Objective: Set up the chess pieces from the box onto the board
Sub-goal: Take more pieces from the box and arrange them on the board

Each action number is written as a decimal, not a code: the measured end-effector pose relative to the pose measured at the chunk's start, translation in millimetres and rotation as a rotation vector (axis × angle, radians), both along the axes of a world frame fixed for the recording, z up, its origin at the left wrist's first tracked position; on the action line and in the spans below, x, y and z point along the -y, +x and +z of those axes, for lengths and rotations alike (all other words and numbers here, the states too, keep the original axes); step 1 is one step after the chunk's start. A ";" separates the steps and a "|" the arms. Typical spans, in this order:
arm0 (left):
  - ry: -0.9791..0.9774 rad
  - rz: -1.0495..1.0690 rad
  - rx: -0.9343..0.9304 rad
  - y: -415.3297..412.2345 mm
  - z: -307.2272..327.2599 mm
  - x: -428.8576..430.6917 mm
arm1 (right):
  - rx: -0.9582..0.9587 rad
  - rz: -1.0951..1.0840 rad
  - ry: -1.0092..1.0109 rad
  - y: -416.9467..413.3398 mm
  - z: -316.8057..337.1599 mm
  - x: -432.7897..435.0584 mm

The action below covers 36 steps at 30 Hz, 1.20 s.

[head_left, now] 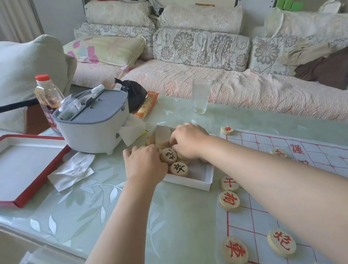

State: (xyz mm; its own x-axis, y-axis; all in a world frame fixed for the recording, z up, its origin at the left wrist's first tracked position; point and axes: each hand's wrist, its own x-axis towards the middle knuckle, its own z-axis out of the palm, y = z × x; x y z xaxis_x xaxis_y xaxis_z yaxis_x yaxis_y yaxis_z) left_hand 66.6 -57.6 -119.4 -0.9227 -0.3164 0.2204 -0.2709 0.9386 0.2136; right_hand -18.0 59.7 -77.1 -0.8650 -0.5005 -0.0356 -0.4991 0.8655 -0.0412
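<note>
The fingers [175,142] of the right hand [188,141] curl down among the wooden pieces in the white box [198,183]. Their tips are hidden, so I cannot tell whether they clamp one. The left hand [145,163] lies just beside it at the box's left side, fingers likewise bent under and out of sight, their hold just as unclear. Between the two hands, black-lettered pieces [169,155] lie face up, and behind them a row of pieces [162,136] stands on edge. The box sits on the table [103,205], just beside the left edge of the paper board [323,158]. On the board lie red-lettered pieces [235,250] — most along its left side. Left of the box are a crumpled tissue [71,171], a grey container [94,123] and the red-edged lid [10,170].
</note>
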 end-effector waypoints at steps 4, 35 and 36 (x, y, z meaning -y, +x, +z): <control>0.223 -0.017 -0.221 -1.9 -1.1 14.0 | -0.038 0.009 0.058 -5.9 -3.4 11.8; 0.559 -0.139 -0.255 1.6 18.6 -6.4 | -0.033 -0.056 -0.253 31.1 7.3 -66.3; 0.557 -0.144 -0.270 0.6 21.8 -11.9 | -0.021 -0.065 -0.263 31.4 9.4 -74.9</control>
State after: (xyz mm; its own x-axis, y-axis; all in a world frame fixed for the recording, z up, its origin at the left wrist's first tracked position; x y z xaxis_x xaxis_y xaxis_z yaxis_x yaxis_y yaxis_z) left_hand 67.2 -45.6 -97.6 -0.8994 -0.3279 0.2891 -0.0191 0.6902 0.7234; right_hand 13.3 134.6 -67.7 -0.8946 -0.4341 0.1063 -0.4464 0.8565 -0.2593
